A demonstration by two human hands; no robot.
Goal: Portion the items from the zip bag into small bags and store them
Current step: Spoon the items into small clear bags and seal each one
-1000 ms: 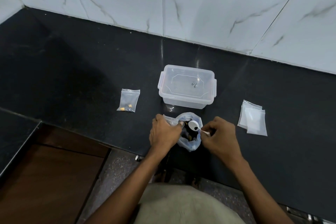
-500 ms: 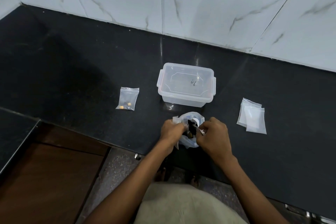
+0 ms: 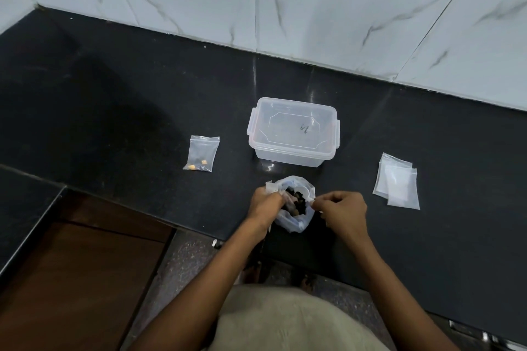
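The zip bag (image 3: 293, 222) stands open near the counter's front edge, with dark pieces (image 3: 296, 202) showing in its mouth. My left hand (image 3: 266, 205) grips the bag's left rim. My right hand (image 3: 345, 212) pinches the thin handle of a small white spoon (image 3: 313, 202) at the bag's right rim; the spoon's bowl is down in the bag and mostly hidden. A small filled bag (image 3: 202, 154) holding a few yellow and dark bits lies to the left. A stack of empty small bags (image 3: 396, 182) lies to the right.
A clear plastic box (image 3: 293, 134) with its lid on sits just behind the zip bag. The black counter (image 3: 114, 111) ends at a white marble wall (image 3: 313, 3) behind. A brown cabinet (image 3: 71, 279) is below on the left.
The spoon was held above the bag's mouth a second ago and has gone down into the bag. My right hand has drawn slightly right; my left hand still grips the rim.
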